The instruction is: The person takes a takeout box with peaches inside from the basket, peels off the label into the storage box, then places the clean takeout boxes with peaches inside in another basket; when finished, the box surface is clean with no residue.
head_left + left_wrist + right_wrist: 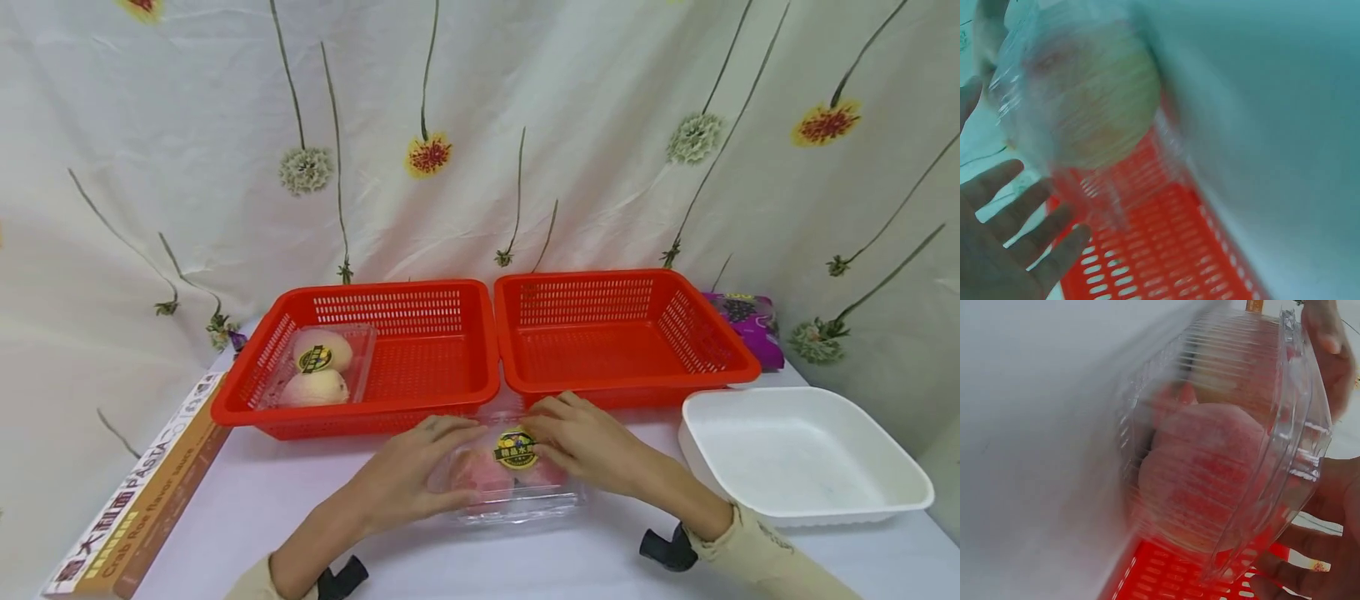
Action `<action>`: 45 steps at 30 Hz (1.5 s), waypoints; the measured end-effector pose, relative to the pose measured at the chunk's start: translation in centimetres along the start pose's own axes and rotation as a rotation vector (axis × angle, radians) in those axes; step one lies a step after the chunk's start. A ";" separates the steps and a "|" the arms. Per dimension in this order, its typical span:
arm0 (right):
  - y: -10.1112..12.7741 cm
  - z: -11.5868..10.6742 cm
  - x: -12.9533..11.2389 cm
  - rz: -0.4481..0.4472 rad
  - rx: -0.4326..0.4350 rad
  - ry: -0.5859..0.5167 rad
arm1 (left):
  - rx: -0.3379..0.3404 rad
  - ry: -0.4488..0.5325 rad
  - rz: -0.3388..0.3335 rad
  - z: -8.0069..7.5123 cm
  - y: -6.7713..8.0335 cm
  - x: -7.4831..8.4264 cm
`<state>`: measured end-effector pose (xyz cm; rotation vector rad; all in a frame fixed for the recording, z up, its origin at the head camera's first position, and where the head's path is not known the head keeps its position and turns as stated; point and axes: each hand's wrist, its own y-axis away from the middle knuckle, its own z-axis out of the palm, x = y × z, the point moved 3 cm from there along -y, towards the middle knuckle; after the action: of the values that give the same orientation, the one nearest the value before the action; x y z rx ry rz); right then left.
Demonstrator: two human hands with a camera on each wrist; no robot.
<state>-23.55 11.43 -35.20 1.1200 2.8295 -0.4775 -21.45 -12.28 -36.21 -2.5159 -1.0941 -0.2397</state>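
Note:
A clear plastic clamshell box of peaches [483, 479] sits on the white table between the two hands, a black and yellow label on its lid. The left hand [416, 471] lies over the box's left side, its thumb reaching along the front. In the left wrist view its fingers [1019, 206] are straight and spread beside the plastic. From the other side, the right hand [592, 442] rests its fingers on the lid near the label. Those fingers [1304, 544] extend loosely alongside the box's edge in the right wrist view, partly hidden behind it.
Behind stand two red baskets; the left basket [427, 417] holds another peach box [367, 358], beside the right basket [630, 385]. A white tray [802, 467] stands at right, a purple packet [753, 329] behind it. A pasta box [150, 500] lies along the left edge.

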 end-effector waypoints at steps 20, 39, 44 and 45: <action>-1.7 1.5 0.0 0.176 0.106 -0.274 | -0.055 -0.043 -0.106 2.1 0.0 -1.5; -0.4 0.7 1.5 0.196 0.070 -0.853 | -0.071 0.013 -0.130 2.0 0.2 -1.8; 1.1 -1.5 3.2 0.253 0.093 -0.961 | -0.079 0.022 -0.139 2.0 0.2 -1.8; 1.5 -2.1 3.6 0.266 0.087 -0.952 | -0.081 0.024 -0.141 2.0 0.2 -1.8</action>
<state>-25.03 15.48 -34.22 0.9083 1.8305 -0.8324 -22.54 -12.77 -38.68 -2.5012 -1.2779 -0.3586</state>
